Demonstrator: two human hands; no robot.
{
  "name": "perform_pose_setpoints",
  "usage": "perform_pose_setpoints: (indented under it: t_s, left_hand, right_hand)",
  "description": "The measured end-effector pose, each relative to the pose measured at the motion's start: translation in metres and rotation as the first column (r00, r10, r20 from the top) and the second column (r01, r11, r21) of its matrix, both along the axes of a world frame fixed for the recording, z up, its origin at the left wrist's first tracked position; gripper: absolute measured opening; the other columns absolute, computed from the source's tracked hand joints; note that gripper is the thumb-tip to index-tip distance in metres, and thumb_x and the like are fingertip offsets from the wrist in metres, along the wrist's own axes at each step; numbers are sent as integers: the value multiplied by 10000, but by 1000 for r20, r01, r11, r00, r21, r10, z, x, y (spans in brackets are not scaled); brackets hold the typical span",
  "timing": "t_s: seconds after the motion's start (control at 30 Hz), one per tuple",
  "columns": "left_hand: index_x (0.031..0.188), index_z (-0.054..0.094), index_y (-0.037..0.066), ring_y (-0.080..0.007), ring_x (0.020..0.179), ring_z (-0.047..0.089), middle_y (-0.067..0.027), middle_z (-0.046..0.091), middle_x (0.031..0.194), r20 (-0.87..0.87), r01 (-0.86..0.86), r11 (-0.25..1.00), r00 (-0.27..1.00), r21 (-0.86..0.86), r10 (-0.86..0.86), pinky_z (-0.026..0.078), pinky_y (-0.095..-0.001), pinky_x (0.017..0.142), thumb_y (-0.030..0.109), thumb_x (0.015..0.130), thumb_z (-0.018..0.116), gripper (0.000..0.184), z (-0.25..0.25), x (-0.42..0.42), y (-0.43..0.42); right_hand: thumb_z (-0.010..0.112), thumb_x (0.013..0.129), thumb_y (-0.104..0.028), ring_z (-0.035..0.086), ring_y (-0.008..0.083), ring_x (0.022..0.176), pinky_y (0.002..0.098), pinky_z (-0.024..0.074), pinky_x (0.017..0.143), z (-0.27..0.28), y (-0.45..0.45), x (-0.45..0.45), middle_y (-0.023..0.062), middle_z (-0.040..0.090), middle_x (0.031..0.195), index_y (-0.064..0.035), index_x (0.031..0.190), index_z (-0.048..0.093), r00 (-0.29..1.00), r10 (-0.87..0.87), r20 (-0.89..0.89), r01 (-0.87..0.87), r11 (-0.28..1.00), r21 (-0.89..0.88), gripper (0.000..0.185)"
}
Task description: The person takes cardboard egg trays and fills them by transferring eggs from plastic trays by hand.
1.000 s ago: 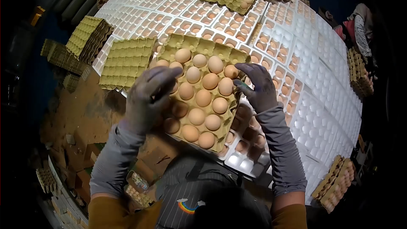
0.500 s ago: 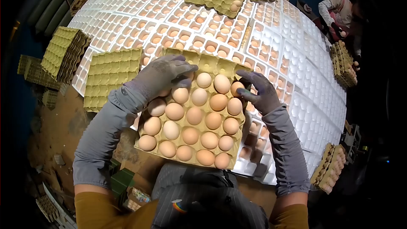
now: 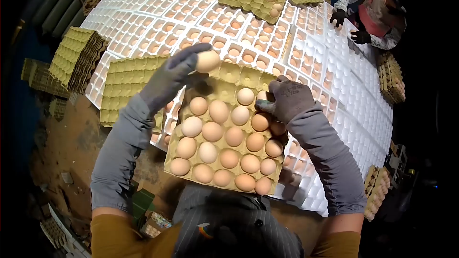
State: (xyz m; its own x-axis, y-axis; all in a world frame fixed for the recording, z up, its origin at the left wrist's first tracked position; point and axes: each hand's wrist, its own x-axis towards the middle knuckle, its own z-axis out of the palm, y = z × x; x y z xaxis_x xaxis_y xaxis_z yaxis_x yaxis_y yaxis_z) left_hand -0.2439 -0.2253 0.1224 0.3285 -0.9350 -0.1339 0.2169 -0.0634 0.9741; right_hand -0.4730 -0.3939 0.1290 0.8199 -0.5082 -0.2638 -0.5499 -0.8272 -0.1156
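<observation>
A yellowish pulp egg tray [image 3: 229,72] lies in front of my body, its nearer rows filled with brown and pale eggs and its far row mostly bare cups. My left hand [image 3: 178,69], in a grey glove, pinches a pale egg [image 3: 208,61] above the tray's far left corner. At the tray's far right, my right hand [image 3: 292,99], also gloved, curls its fingers and thumb around another egg [image 3: 263,97] low over the cups. Part of that egg is hidden by the glove.
White egg trays [image 3: 165,31], many holding eggs, cover the wide table. An empty pulp tray [image 3: 126,86] sits left, beside a tall stack of trays [image 3: 74,57]. A partly filled tray [image 3: 251,0] lies at the back. A co-worker [image 3: 375,14] leans in at right.
My left hand has lifted an egg off the tray. My right hand has turned inward and closed on another egg. The co-worker's gloved hands now reach over the table.
</observation>
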Motion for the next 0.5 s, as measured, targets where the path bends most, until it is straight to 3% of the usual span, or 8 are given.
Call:
perform_pose_setpoints:
  t_s: [0.07,0.13,0.17,0.2,0.27,0.4,0.47,0.5]
  left_hand:
    - [1204,585,36,-189,1059,626,-70,595,1161,-294,-74,997,954,-30,61,543,-391,959,384,1020,504,402,-9,20,17]
    - [1111,616,32,-187,976,631,-64,595,1105,200,91,964,969,251,-143,549,-369,886,373,982,582,366,-2,22,32]
    - [1098,644,42,-200,893,634,-79,584,1139,736,179,969,631,169,-245,544,-359,829,314,903,697,339,-6,10,29]
    - [1125,652,63,-211,918,641,-101,561,1205,790,79,924,493,375,-363,545,-354,830,230,831,763,356,11,-12,32]
    - [1163,656,96,-218,953,640,-107,535,1266,906,56,921,168,385,-389,546,-356,833,240,847,752,360,-3,-16,37]
    - [1194,636,79,-198,1024,627,-105,548,1269,875,106,899,209,424,-438,534,-346,856,275,873,723,386,5,-5,36]
    - [1194,628,46,-183,1061,617,-104,560,1270,315,97,939,927,331,-206,511,-345,907,244,888,678,367,13,0,40]
    - [1155,638,11,-183,1099,604,-105,571,1262,74,142,961,984,239,-164,484,-340,957,172,891,630,310,23,1,42]
  right_hand:
    - [690,785,-596,664,324,917,437,513,797,-4,-2,-4,135,633,1020,-64,957,653,999,-42,-5,42,999,1,560]
    - [706,772,-586,665,326,914,437,514,802,-5,2,-4,134,625,1011,-62,956,652,1000,-17,24,18,1000,-22,558]
    - [722,760,-571,666,320,915,440,516,803,-6,3,-2,132,629,1012,-61,957,655,1000,9,9,-9,999,-49,551]
    - [739,749,-557,668,314,917,444,518,804,-7,4,0,131,633,1014,-60,957,657,999,34,-6,-34,996,-77,545]
    - [772,753,-425,685,260,842,391,532,753,20,-6,7,137,693,954,-26,954,685,994,-71,-84,82,987,136,455]
    - [808,764,-261,662,169,691,297,519,637,-7,-49,-26,77,705,881,-9,981,697,922,-383,55,226,648,728,351]
    - [733,811,-186,677,217,790,323,548,688,-16,-65,-41,122,676,1018,-20,1219,603,855,-517,-35,32,-15,999,459]
    - [721,809,-176,676,225,837,327,555,721,-11,-54,-41,138,636,1122,-30,1277,554,792,-608,61,-130,-71,989,518]
